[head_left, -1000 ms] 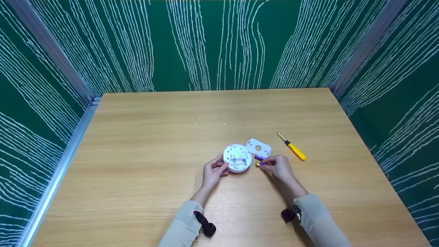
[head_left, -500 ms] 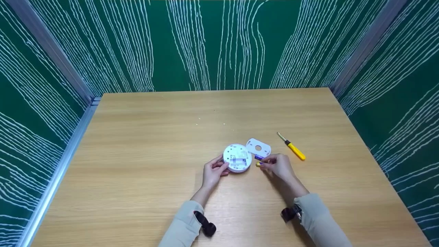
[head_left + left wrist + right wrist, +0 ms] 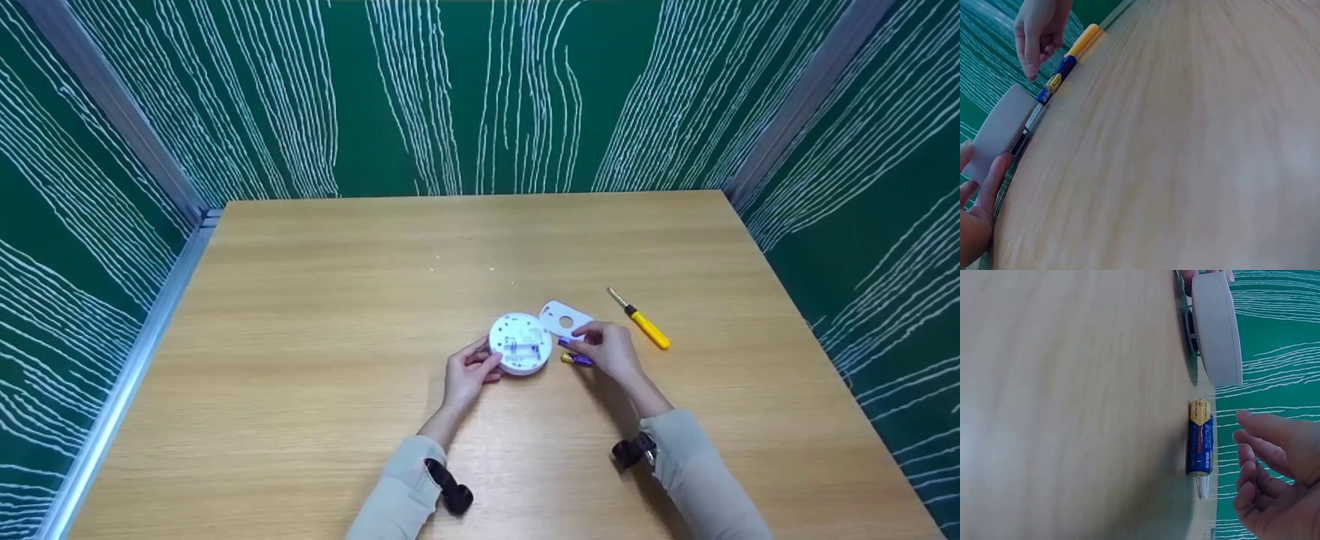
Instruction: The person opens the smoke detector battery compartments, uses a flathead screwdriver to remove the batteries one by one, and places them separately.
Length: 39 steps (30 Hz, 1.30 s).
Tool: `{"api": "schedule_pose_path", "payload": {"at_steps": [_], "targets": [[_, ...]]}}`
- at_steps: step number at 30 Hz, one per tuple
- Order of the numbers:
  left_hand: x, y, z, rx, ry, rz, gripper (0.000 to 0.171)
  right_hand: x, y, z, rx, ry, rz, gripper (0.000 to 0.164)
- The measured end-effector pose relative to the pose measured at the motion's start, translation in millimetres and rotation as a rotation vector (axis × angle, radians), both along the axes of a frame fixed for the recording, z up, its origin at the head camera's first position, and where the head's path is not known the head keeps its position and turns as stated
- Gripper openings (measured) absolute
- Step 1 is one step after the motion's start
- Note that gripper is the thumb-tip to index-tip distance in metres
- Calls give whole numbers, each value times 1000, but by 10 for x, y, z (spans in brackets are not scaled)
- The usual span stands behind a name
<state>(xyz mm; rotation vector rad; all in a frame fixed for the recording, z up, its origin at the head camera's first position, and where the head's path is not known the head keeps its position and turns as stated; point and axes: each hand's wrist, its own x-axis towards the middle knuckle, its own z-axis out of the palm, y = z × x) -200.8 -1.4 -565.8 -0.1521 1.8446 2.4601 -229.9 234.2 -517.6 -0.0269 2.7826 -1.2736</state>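
Observation:
My left hand (image 3: 466, 373) holds the rim of a round white smoke detector (image 3: 520, 330), thumb on top and fingers beneath. Its battery bay (image 3: 523, 352) faces up and looks bare. To its right lies a blue-and-yellow AA battery (image 3: 577, 360); in the right wrist view this battery (image 3: 1200, 441) lies on the wood in front of a second one. That second battery (image 3: 564, 341) is partly covered in the head view by my right hand (image 3: 611, 349). Thumb (image 3: 1266, 424) and index finger are slightly apart just above the batteries, with nothing between them.
A white mounting plate (image 3: 556, 310) with a round centre hole lies behind the batteries. Farther right is a yellow-handled screwdriver (image 3: 645, 327). Several tiny white crumbs dot the table (image 3: 337, 300), which green, white-streaked walls (image 3: 409, 97) enclose.
My right hand has let go of the nearer battery and moved a little away from me, over the farther one. My left hand and the smoke detector stay in place.

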Motion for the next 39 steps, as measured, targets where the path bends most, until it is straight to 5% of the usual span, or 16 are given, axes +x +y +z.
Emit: {"api": "schedule_pose_path", "payload": {"at_steps": [10,29,39], "targets": [[10,-10,29,-1,11,-7,45,-193,-67,12,30,216,49,23],[-2,-11,16,-19,-28,5,46,-469,-110,-84,80,111,37,42],[13,-20,24,-5,21,-4,44,-521,-119,-147,100,120,48,53]]}}
